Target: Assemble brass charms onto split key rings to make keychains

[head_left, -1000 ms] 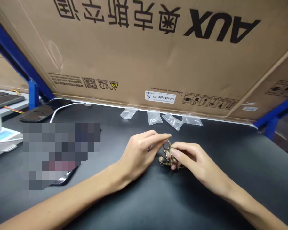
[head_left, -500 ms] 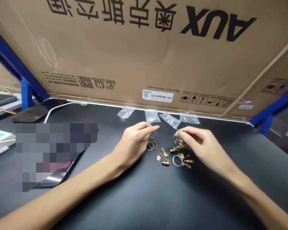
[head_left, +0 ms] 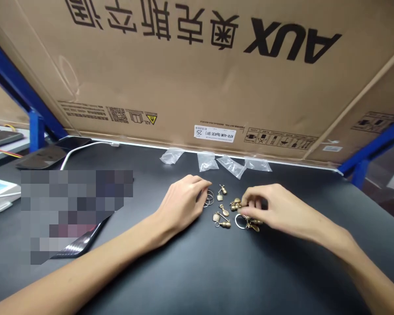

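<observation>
My left hand rests on the black tabletop, its curled fingertips right beside a small stack of silver split rings. My right hand lies over the right side of a scatter of small brass charms, its fingers down among them. Its fingertips are next to a brass gourd charm and above a silver key ring with brass pieces attached. Further brass charms lie between my hands. Whether my right fingers grip anything is hidden.
Several clear plastic bags lie along the far table edge, below a large upside-down AUX cardboard box. A dark phone with a white cable lies far left, beside a pixelated patch. Blue rack posts stand at both sides.
My right hand has dropped from above the charms down onto them. My left hand has moved back from the upright ring, and the rings now lie flat. More charms are visible, spread out.
</observation>
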Tool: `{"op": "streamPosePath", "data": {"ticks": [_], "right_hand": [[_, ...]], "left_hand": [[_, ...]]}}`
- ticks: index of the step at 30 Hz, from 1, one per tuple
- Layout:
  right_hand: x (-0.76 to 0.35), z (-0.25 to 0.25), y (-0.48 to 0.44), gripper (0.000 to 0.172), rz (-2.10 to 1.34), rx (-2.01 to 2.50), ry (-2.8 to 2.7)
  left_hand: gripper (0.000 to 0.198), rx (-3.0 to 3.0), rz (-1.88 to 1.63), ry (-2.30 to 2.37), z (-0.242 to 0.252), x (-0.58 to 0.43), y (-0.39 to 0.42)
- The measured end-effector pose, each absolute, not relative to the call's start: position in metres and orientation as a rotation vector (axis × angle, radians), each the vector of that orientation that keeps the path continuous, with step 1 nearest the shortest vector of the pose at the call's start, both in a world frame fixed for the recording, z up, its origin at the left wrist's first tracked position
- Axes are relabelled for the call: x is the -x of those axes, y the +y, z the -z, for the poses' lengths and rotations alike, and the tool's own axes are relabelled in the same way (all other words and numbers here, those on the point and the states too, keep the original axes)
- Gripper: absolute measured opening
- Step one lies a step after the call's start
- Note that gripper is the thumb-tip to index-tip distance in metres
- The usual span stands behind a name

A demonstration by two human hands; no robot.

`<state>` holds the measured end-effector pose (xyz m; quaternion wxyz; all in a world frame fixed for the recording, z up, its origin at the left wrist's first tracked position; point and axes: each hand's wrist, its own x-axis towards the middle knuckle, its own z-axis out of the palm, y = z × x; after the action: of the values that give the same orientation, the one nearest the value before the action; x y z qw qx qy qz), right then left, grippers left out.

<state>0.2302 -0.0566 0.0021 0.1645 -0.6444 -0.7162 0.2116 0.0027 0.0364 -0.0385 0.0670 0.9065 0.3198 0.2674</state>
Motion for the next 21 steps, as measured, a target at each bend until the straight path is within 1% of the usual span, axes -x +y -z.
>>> {"op": "streamPosePath", "data": {"ticks": [2,6,10,11,15,21], "right_hand": [[-0.23,-0.002,-0.06,0.017,-0.661,1.816,-2.125],[-0.226,-0.003,-0.063,0.017,-0.635,1.737,-2.19],[-0.22,-0.013,-0.065,0.013,-0.731,1.71,-2.065],[-0.219,-0.016,-0.066,0.014,-0.755,1.698,-2.015],[-0.212,-0.02,-0.066,0.02,-0.82,1.575,-1.819],[-0.205,-0.011,-0.065,0.021,-0.846,1.477,-1.598]], "left_hand": [[0.026,-2.725,-0.818,0.962,0.039,-0.003,0.036],[0.025,-2.694,-0.871,0.923,0.04,-0.003,0.034],[0.023,-2.559,-1.063,0.743,0.03,-0.006,0.025],[0.022,-2.495,-1.063,0.688,0.027,-0.007,0.021],[0.019,-2.25,-0.939,0.562,0.015,-0.01,0.003],[0.017,-1.923,-0.804,0.647,0.008,-0.011,-0.002]]}}
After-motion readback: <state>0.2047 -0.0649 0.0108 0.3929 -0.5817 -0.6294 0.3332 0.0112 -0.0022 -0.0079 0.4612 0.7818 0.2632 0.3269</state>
